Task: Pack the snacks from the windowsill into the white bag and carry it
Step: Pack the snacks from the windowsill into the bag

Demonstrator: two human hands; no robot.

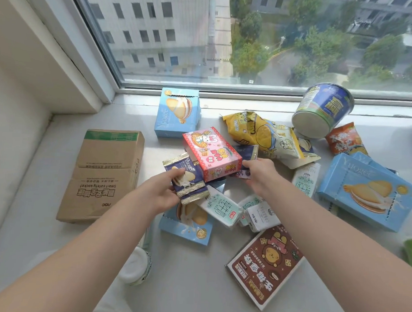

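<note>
Starting at the left of the windowsill, we pass a brown carton lying flat. Its print speaks of a socket, so we judge it no snack. Next, our left hand is curled round the navy packets, thumb on top, fingers beneath. These we judge light, crackly and slick, with brittle biscuit inside, so a hold across the flat faces suits them better than a squeeze. Below that hand lies an opened blue box, and a white jar sits nearer us.

In the middle the pink box rests tilted on the heap: stiff card, light, best taken by its long sides. Our right hand pinches a purple packet just beside that box's corner. Between our arms lie milk cartons, probably the heaviest small things here and soft-walled, so we would lift them round the body.

Further right, the yellow bag looks puffed and crushable, so we would take it by a sealed edge. The cup lies tipped on its side near the glass, bulky yet likely light. The big blue box and the brown box are flat and rigid, good for the bottom of a load. The white bag shows nowhere in view, so we judge nothing here packed yet.
</note>
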